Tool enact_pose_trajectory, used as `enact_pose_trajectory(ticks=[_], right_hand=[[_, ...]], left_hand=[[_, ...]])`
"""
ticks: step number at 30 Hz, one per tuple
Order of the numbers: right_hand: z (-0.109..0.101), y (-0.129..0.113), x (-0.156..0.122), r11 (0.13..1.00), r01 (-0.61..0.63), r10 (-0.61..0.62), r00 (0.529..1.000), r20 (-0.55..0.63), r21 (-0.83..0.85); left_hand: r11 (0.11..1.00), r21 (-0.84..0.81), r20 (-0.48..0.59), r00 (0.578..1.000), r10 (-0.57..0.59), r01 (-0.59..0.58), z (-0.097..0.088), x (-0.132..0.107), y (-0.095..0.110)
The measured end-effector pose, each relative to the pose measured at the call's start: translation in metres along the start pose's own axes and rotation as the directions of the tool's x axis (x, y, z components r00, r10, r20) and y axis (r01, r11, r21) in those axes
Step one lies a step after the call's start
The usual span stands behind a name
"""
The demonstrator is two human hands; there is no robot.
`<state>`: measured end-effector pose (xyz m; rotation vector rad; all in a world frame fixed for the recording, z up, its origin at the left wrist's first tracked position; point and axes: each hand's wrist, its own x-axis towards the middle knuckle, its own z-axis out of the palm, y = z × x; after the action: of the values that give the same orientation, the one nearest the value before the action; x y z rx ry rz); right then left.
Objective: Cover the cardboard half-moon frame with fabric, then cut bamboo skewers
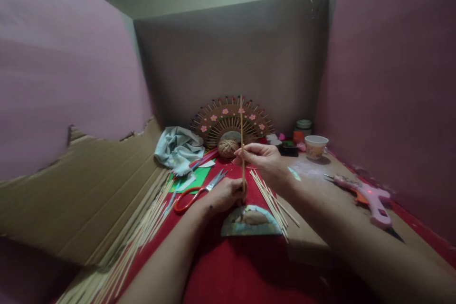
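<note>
An upright wooden skewer stands between my hands over the red cloth. My right hand pinches it around its middle. Lower down, the fingers of my left hand are closed at its bottom end. Just below my left hand lies a half-round painted piece with a brownish lump on it. Orange-handled scissors rest beside my left wrist, blades partly spread. Several loose skewers lie to the right, beneath my right forearm.
Behind stand a flower-decorated stick fan and a twine ball. At left are a crumpled cloth, green paper, more skewers and cardboard. A pink glue gun and a white cup sit at right.
</note>
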<state>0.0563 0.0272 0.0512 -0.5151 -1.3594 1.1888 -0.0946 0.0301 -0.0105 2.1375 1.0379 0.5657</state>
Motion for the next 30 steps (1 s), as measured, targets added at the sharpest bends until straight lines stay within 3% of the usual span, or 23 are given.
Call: enact_pose_trajectory(ticks=[8,11,13,15,17,19,24,30], right_hand=[[0.006,0.001,-0.002,0.999,0.045,-0.047,0.996,-0.079,-0.027],[-0.001,-0.018,-0.001,0.995,0.092,-0.097,0.987,-0.13,-0.045],[-0.009,-0.033,0.002,0.997,0.076,-0.08,0.987,-0.137,-0.034],[-0.018,-0.041,0.003,0.999,-0.027,0.025,0.994,-0.106,-0.022],[-0.027,-0.039,0.004,0.983,-0.185,0.184,0.982,-0.043,-0.014],[-0.035,-0.027,0.004,0.939,-0.344,0.344,0.939,0.019,-0.009],[-0.047,0.012,-0.001,0.823,-0.568,0.563,0.821,0.094,0.026],[-0.058,0.036,-0.013,0.776,-0.609,0.587,0.792,0.167,0.162]], left_hand=[[0.999,0.029,0.001,1.0,-0.025,0.025,0.003,0.0,0.001],[0.999,0.054,-0.028,1.0,-0.006,0.007,-0.014,-0.006,0.008],[0.98,0.19,-0.148,0.989,-0.029,0.057,-0.031,-0.015,0.012],[0.865,0.426,-0.286,0.947,-0.147,0.263,-0.047,-0.027,0.011],[0.658,0.572,-0.341,0.871,-0.352,0.49,-0.057,-0.039,0.007],[0.555,0.608,-0.339,0.818,-0.466,0.568,-0.059,-0.049,0.001],[0.587,0.549,-0.328,0.799,-0.505,0.596,-0.052,-0.058,-0.016],[0.621,0.32,-0.436,0.693,-0.574,0.716,-0.061,-0.067,-0.024]])
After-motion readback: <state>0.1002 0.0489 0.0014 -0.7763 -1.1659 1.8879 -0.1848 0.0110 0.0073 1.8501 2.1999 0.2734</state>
